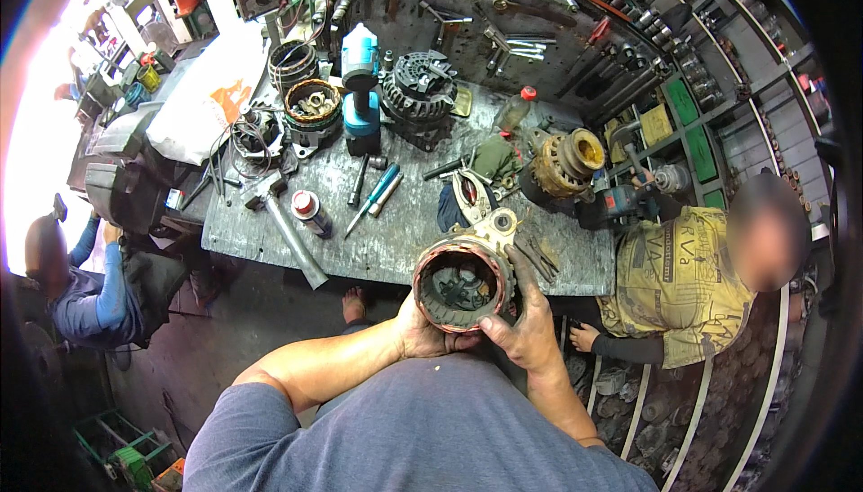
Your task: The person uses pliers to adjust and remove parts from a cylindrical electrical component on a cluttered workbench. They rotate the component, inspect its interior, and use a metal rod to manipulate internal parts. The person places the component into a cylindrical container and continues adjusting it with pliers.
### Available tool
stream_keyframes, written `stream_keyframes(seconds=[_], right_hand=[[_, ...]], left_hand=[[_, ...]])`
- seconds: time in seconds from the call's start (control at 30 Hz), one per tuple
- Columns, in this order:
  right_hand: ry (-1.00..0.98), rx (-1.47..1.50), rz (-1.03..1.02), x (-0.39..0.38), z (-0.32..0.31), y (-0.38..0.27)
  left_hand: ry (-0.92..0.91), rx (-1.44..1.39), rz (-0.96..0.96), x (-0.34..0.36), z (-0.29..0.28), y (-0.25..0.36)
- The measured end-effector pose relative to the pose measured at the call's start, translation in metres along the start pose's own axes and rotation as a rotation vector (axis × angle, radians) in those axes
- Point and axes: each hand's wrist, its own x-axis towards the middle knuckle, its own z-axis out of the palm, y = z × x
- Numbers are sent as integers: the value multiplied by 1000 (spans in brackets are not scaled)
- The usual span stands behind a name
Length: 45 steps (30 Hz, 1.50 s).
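Just in front of my body I hold an alternator stator in its metal housing, with its round opening facing me. Copper windings ring its edge, and a mounting ear sticks out at the upper right. My left hand cups it from the lower left, its fingers partly hidden underneath. The right hand grips the other side, thumb at the lower rim and fingers along the outside. Just beyond it on the bench lie a pair of pliers and a dark cloth.
On the metal workbench are a hammer, a spray can, a screwdriver, a blue cordless impact wrench, an alternator and a greasy motor part. A co-worker is close at right; another person sits left.
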Motion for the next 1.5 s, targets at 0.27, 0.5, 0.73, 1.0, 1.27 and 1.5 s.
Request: stream_keyframes(seconds=[0.27, 0.5, 0.73, 1.0, 1.27, 1.5], right_hand=[[33, 125, 42, -3, -4, 8], [21, 180, 20, -6, -8, 9], [15, 295, 16, -8, -5, 13], [-21, 352, -37, -10, -8, 11], [20, 162, -44, -9, -1, 9], [23, -134, -112, -11, -1, -3]], left_hand=[[-97, -71, -67, 10, -3, -3], [8, -56, -39, 9, 6, -6], [19, 34, -37, 6, 12, 2], [68, 90, 21, 0, 32, 7], [-78, -101, -31, 1, 20, 6], [59, -80, -11, -1, 7, 2]])
